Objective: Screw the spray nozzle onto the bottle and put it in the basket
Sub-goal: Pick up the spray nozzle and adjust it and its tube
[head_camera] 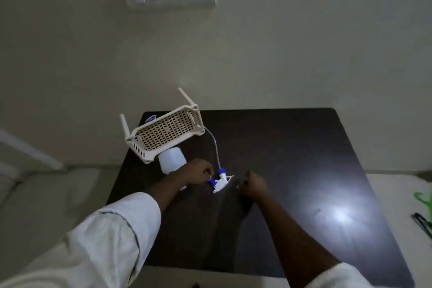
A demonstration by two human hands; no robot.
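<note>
The job is at its opening step: the parts are not yet joined. The spray nozzle (221,182), white with blue parts, lies on the dark table (304,159), its thin dip tube (215,145) curving away toward the basket (168,128). The bottle (171,159), pale and translucent, lies on its side just beside the near end of the basket, seemingly touching it. The basket is cream-coloured and latticed, sitting at the far left corner of the table with its handles raised.

The left hand (198,172) is curled, with its fingertips pinching the blue end of the nozzle; the picture is dim and soft there, so it may be only touching instead of gripping. The right hand (253,183) rests just to the right of the nozzle, loosely clenched and holding nothing, as far as can be seen.

So the step in hand is picking up the nozzle. Next, one hand likely has to lift it clear while the other fetches the bottle and stands it upright. The long tube must be fed down through the neck before the collar can meet the thread and be turned tight.
</note>
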